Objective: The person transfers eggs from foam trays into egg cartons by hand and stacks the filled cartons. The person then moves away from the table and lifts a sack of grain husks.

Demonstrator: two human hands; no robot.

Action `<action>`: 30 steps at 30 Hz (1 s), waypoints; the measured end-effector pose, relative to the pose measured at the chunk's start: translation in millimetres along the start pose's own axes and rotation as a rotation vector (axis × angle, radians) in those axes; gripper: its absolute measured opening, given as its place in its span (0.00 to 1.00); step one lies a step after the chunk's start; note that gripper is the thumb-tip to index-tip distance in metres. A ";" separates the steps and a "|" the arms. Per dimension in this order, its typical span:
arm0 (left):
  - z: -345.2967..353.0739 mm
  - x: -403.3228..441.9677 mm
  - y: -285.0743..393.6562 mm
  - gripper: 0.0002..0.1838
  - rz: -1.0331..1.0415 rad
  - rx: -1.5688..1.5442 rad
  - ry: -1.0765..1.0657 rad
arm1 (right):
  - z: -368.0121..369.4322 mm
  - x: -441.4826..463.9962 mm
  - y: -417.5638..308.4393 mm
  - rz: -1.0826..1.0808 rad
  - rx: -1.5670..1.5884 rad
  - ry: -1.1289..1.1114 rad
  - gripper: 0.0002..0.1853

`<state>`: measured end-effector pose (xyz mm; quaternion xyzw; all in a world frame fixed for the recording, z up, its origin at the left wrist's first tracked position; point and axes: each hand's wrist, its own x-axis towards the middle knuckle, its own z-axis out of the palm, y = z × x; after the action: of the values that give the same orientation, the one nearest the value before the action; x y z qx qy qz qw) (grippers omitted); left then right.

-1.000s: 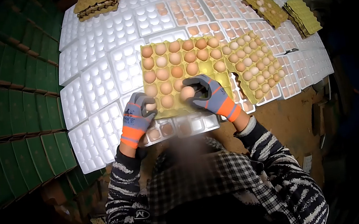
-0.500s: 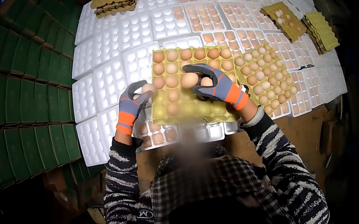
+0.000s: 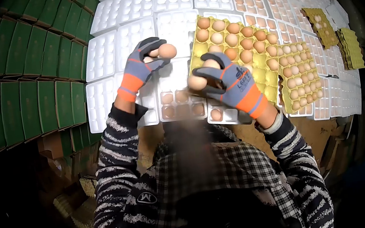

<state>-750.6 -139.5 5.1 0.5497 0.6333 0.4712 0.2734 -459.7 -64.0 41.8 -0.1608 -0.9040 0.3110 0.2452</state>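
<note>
My left hand (image 3: pixel 142 64), in a grey glove with an orange cuff, is closed around eggs (image 3: pixel 167 51) above the white plastic trays. One egg sticks out past its fingertips and another shows partly behind. My right hand (image 3: pixel 229 80), gloved alike, grips eggs (image 3: pixel 197 82) over the near left part of a yellow egg tray (image 3: pixel 264 73). That tray holds eggs in its far rows, with bare cups nearer me. Below the hands, a white tray (image 3: pixel 160 112) carries several brown eggs, and a single egg (image 3: pixel 216 114) sits in the tray beside it.
White trays (image 3: pixel 100 60) cover the table, those at right filled with eggs. Another full yellow tray (image 3: pixel 287 95) lies right of the first. Stacks of yellow trays (image 3: pixel 350 48) stand at the far right. Green boxes (image 3: pixel 20 107) are piled along the left.
The view has shifted left, so the trays appear further right. My left hand has lifted away from the yellow tray with its eggs. My right hand has drawn eggs toward the tray's left edge.
</note>
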 end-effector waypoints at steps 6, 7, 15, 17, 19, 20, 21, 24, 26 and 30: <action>-124.5 -163.9 -57.6 0.29 -0.228 0.522 -0.128 | 232.4 -10.5 -10.4 0.094 0.208 -0.377 0.22; -129.0 -182.9 -66.0 0.28 -0.266 0.594 -0.168 | 236.2 2.7 -24.4 0.039 -0.114 -0.492 0.22; -124.7 -227.6 -145.5 0.24 -0.214 0.646 -0.207 | 279.3 36.4 -79.6 0.167 -0.271 -0.430 0.21; -123.0 -213.9 -143.1 0.24 -0.201 0.409 -0.108 | 297.3 36.7 -84.8 0.120 -0.199 -0.489 0.17; -122.7 -201.9 -160.2 0.29 -0.125 0.379 -0.138 | 309.2 37.9 -81.8 0.106 -0.212 -0.546 0.16; -120.0 -196.2 -167.1 0.30 -0.212 0.413 -0.229 | 312.1 38.9 -77.2 0.149 -0.196 -0.552 0.16; -121.5 -184.1 -154.5 0.30 -0.288 0.428 -0.281 | 311.9 43.1 -72.1 0.188 -0.182 -0.557 0.17; -116.5 -164.2 -150.3 0.31 -0.189 0.338 -0.165 | 315.7 48.5 -53.1 0.290 0.010 -0.207 0.19; -95.4 -152.0 -158.3 0.35 0.011 0.260 -0.070 | 300.7 62.2 -62.3 0.477 0.326 -0.020 0.18; -57.8 -154.8 -191.2 0.40 0.039 0.524 -0.277 | 290.4 48.4 -38.4 0.363 0.186 -0.147 0.20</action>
<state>-846.3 -295.0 -169.7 0.6727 0.6793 0.2176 0.1967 -662.9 -211.9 -116.2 -0.2747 -0.8430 0.4431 0.1324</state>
